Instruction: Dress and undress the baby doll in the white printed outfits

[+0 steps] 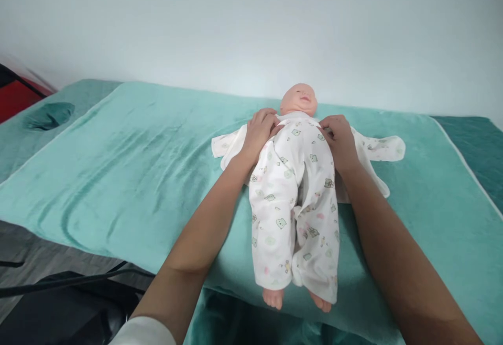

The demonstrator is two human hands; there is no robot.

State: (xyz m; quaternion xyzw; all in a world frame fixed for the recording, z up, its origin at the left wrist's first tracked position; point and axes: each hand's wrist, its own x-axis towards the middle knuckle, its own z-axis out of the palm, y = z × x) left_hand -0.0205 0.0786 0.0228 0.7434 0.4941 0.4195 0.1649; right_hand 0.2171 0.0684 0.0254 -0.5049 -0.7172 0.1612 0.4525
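A pale plastic baby doll [298, 99] is laid face-up on a teal plush blanket [137, 161], its legs already clothed in a white printed cloth romper [293, 198]. Beside its neck, the left hand [259, 130] and right hand [338, 138] are closed on the shoulder cloth; the sleeves [383, 148] seem flat, unfilled.

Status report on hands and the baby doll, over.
Left hand and right hand grip white printed romper at the shoulders. Pink plastic baby doll face up on teal plush blanket. Nothing in the way.
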